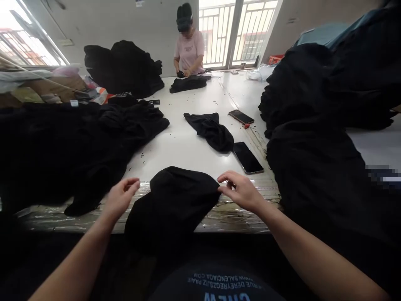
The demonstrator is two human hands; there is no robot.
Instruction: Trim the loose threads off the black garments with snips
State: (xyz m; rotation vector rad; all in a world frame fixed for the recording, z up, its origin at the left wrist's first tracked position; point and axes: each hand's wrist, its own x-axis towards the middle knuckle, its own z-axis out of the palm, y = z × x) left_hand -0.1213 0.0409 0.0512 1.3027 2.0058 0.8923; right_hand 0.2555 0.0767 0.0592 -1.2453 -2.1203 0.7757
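Blk cloth [178, 196] at 6 o'clock, lying over near edge of tabletop [180, 146]. L hand [120, 196] at cloth's 9 o'clock, apart from it; grip partly open, nothing held. R hand [241, 190] at its 3 o'clock, fingertips at the corner; grip nearly closed, can't tell if pinching. Crumpled blk piece [213, 131] at 1 o'clock from cloth, nr phone [248, 158] at 2. Big dk piles: L pile [72, 142] at 10 o'clock, R pile [313, 146] at 2. Co-worker [190, 50] w/ dk fabric [189, 83], 12 o'clock.
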